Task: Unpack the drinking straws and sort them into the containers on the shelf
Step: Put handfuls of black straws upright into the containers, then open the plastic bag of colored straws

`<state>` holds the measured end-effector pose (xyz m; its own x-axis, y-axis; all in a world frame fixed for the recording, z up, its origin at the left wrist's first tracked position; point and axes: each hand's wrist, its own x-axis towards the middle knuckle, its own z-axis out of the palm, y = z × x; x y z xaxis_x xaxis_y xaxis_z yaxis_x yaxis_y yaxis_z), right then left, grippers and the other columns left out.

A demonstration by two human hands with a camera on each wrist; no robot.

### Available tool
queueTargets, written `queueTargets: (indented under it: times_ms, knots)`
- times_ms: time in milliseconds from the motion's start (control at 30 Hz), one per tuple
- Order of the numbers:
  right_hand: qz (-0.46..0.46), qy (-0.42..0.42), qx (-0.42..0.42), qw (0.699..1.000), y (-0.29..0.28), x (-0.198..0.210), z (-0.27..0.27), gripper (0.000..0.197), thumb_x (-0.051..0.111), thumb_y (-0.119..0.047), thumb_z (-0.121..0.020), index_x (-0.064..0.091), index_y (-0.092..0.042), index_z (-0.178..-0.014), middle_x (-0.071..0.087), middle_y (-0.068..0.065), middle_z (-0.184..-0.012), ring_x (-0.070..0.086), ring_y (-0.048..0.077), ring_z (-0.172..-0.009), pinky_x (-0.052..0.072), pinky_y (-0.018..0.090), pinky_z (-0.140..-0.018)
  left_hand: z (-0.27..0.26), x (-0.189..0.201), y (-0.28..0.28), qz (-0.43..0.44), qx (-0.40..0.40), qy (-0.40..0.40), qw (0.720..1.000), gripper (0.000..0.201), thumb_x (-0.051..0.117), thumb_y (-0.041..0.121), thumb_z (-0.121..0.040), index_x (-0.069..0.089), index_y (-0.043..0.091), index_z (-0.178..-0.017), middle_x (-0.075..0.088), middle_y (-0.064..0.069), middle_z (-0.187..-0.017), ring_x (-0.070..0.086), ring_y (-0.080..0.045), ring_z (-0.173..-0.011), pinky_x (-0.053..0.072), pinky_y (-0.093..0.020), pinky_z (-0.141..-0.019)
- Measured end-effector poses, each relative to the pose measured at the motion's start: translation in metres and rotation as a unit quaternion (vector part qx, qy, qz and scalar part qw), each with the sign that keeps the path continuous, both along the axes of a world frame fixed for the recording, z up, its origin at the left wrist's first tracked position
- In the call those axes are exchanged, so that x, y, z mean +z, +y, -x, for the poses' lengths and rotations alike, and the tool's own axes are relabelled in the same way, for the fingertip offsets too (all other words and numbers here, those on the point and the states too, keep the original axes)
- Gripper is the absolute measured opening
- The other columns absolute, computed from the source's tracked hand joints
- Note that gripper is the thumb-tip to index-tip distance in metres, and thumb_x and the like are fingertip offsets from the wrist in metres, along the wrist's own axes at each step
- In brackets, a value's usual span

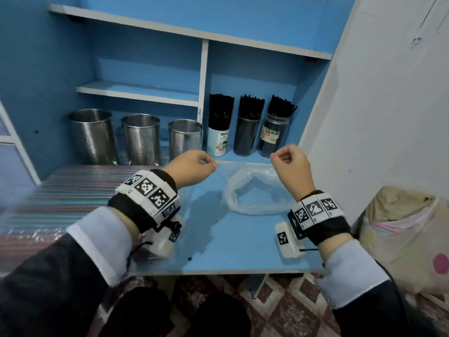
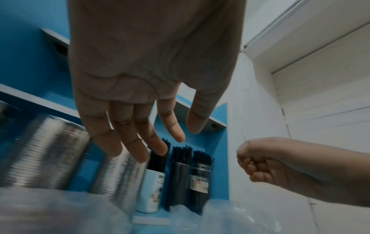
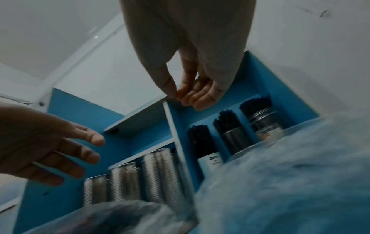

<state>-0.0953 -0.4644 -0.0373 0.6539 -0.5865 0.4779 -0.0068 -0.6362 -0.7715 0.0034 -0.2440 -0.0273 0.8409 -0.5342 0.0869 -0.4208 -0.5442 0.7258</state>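
Note:
Black straws stand in a white cup, a dark glass and a clear jar on the right shelf bay. To their left stand three perforated steel holders, and I see no straws in them. An empty clear plastic bag lies on the blue table. A flat wrapped pack of many-coloured straws lies at the left. My left hand hovers over the table with relaxed fingers, holding nothing. My right hand hovers above the bag, fingers curled against the thumb, with nothing seen in them.
A white wall closes the right side. A bin lined with a plastic bag stands below it at the table's right. Bare shelves hang above the steel holders. The table's front edge is near my body.

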Motion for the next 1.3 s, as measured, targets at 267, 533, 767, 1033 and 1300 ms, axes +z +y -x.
queueTargets:
  times_ms: [267, 533, 767, 1033, 1300]
  knots:
    - [-0.03, 0.219, 0.24, 0.945, 0.122, -0.021, -0.033, 0.021, 0.058, -0.027, -0.096, 0.062, -0.016, -0.113, 0.064, 0.013, -0.094, 0.06, 0.027, -0.088, 0.049, 0.047, -0.097, -0.02, -0.003, 0.145, 0.057, 0.173, 0.013, 0.983, 0.025, 0.069, 0.032, -0.087, 0.06, 0.026, -0.11, 0.06, -0.001, -0.104, 0.061, -0.019, -0.095, 0.05, -0.034, -0.088]
    - [-0.067, 0.381, 0.367, 0.846, 0.177, -0.054, -0.059, 0.083, 0.025, -0.074, -0.084, -0.007, -0.04, -0.153, 0.016, -0.001, -0.163, 0.027, 0.028, -0.145, 0.024, 0.048, -0.118, -0.037, -0.046, 0.255, 0.053, 0.268, 0.06, 0.96, 0.069, 0.071, 0.038, -0.088, 0.039, 0.022, -0.146, 0.042, -0.017, -0.148, 0.042, -0.033, -0.134, 0.034, -0.038, -0.11]
    - [-0.141, 0.294, 0.388, 0.862, 0.178, -0.07, -0.065, 0.086, 0.059, -0.055, -0.082, 0.007, -0.044, -0.149, 0.048, 0.008, -0.145, 0.058, 0.022, -0.121, 0.045, 0.042, -0.105, -0.041, -0.071, 0.264, 0.104, 0.198, 0.142, 0.964, 0.078, 0.077, 0.047, -0.078, 0.043, 0.03, -0.146, 0.044, -0.002, -0.149, 0.048, -0.017, -0.125, 0.034, -0.025, -0.104]
    - [-0.156, 0.165, 0.406, 0.885, 0.17, -0.057, -0.037, 0.063, 0.073, -0.046, -0.078, 0.04, -0.064, -0.129, 0.051, -0.03, -0.129, 0.062, 0.006, -0.114, 0.055, 0.034, -0.093, -0.025, -0.068, 0.265, 0.227, 0.169, 0.127, 0.951, 0.072, 0.087, 0.046, -0.058, 0.06, 0.044, -0.125, 0.063, 0.009, -0.124, 0.069, -0.003, -0.094, 0.054, -0.013, -0.069]
    - [-0.108, 0.027, 0.339, 0.934, 0.138, 0.003, 0.01, 0.047, 0.072, -0.04, -0.078, 0.055, -0.041, -0.122, 0.06, -0.006, -0.125, 0.07, 0.014, -0.1, 0.06, 0.031, -0.077, -0.011, -0.017, 0.222, 0.198, 0.092, 0.016, 0.976, 0.065, 0.075, 0.061, -0.067, 0.056, 0.045, -0.128, 0.056, 0.024, -0.122, 0.06, 0.018, -0.091, 0.045, -0.001, -0.066]
